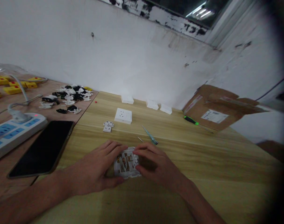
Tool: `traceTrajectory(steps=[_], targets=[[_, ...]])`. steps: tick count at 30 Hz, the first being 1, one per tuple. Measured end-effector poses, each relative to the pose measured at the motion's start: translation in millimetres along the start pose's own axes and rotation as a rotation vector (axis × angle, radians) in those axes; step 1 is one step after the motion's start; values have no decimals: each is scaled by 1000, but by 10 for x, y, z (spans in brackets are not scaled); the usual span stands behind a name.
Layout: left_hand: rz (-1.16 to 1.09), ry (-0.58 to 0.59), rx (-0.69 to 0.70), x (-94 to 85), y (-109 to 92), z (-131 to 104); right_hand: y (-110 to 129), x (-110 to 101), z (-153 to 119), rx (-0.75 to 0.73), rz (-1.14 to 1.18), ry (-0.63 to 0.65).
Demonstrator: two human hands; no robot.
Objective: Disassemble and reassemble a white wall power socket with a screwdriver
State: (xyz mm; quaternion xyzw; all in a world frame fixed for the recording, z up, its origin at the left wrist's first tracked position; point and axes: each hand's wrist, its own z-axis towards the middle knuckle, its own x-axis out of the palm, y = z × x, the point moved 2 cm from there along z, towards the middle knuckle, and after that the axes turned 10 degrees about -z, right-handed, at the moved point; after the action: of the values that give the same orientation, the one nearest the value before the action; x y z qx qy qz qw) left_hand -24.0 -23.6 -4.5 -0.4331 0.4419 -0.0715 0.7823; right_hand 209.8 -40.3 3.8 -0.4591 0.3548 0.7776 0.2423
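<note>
An opened white socket housing (126,163) with brass-coloured metal parts inside lies on the wooden table between my hands. My left hand (97,169) grips its left side, fingers along the top edge and thumb at the bottom edge. At its right side my right hand (158,163) has its fingertips and thumb closed on a small white part (135,159) near the housing's edge. Beyond the hands lie a small white socket insert (107,126) and a white socket (123,115). A translucent blue screwdriver (150,135) rests above my right hand.
To the left are a black phone (42,149), a white power strip (20,133) with a plug in it, yellow blocks and a pile of black and white parts (73,94). White boxes (152,104) line the wall. A green-black screwdriver (191,120) lies by a cardboard box (216,107).
</note>
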Motion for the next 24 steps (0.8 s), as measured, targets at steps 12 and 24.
traceTrajectory(steps=[12, 24], targets=[[30, -19, 14, -10, 20, 23, -43, 8, 7, 11, 32, 47], [17, -44, 30, 15, 55, 29, 125, -36, 107, 25, -59, 144]])
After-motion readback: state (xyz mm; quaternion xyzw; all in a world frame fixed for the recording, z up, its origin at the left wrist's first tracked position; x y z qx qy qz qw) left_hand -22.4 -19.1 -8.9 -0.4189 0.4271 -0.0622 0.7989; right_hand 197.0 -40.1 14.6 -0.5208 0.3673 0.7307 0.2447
